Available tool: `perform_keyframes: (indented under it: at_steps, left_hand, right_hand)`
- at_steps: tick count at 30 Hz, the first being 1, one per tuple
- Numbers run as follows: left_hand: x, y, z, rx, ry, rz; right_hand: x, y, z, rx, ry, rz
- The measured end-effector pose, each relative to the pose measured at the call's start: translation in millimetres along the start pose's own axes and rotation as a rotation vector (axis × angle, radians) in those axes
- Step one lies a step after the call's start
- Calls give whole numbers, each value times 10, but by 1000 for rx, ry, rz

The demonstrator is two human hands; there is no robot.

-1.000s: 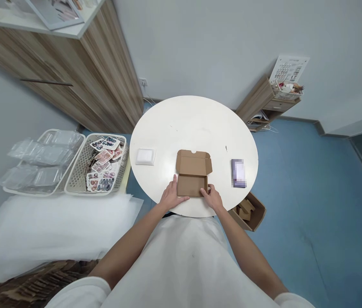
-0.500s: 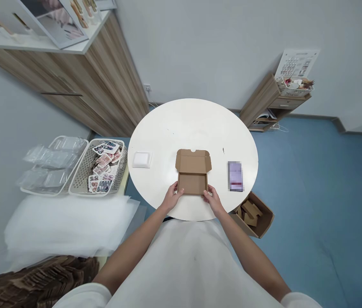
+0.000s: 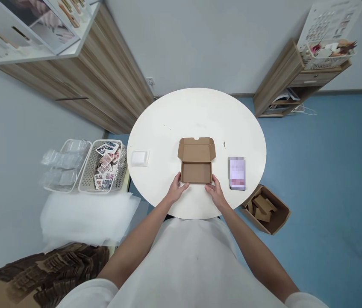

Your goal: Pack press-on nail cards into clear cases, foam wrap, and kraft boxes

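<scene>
hands (image 3: pixel 176 189) at both sides of open cardboard box (image 3: pixel 196 172)

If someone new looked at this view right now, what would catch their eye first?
Probably the open brown cardboard box near the middle of the round white table, its lid raised and a hand at each side. Next, the lit, pixelated screen of the phone-like object to its right. Then the basket of patterned cards beside the table on the left.
</scene>
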State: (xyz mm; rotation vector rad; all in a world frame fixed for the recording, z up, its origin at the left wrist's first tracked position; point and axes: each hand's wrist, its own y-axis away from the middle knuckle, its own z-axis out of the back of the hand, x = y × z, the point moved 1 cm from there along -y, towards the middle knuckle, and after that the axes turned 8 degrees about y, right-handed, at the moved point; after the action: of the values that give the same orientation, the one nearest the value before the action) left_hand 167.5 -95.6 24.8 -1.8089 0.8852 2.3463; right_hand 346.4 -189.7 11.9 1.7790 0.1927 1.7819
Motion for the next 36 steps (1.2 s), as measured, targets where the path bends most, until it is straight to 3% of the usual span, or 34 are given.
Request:
perform_keyframes:
  at_steps: [4,7,9,12,14,16,19,21,24,27,31,36]
  left_hand:
    - [32,2,49,40,23,1]
    - [50,2,203,19,-18,-22]
    - [62,-8,407,-66,-73,-65]
    - [84,-52,881,-343,-208,-129]
    - [101,-112,1258,-523,-300,-135]
    - [126,-205,1620,-621,-353,-120]
    - [180,-394,2028,-620,-332,-78]
    - [214,-520,2178,-589,-275,-56]
    - [249,-660,2241,-529,-148,-33]
    - [265,-719,2205,-483,-122,-21]
    - [271,-708,2141,-415,-156,-31]
    - [310,-641,2028,-359,-114,-18]
  right_hand:
    - [26,5,0,-55,96,12]
    - [110,46,47,-271,246,46]
    - [215,72,56,-436,269,138]
    - [439,50,-89,-457,235,271]
    - [621,-28,-340,-380,273,312]
    - [790,-163,-713,-246,316,295]
    - [929,-437,-1392,41,283,132]
    - [949,-612,-1809,141,279,43]
    - [943,-811,-2254,123,273,-20]
    - [961,-931,-2487,78,231,-78]
    - [1026,-1012,-2610,70,198,-119]
    - [984,-1018,-2593,58,233,-84]
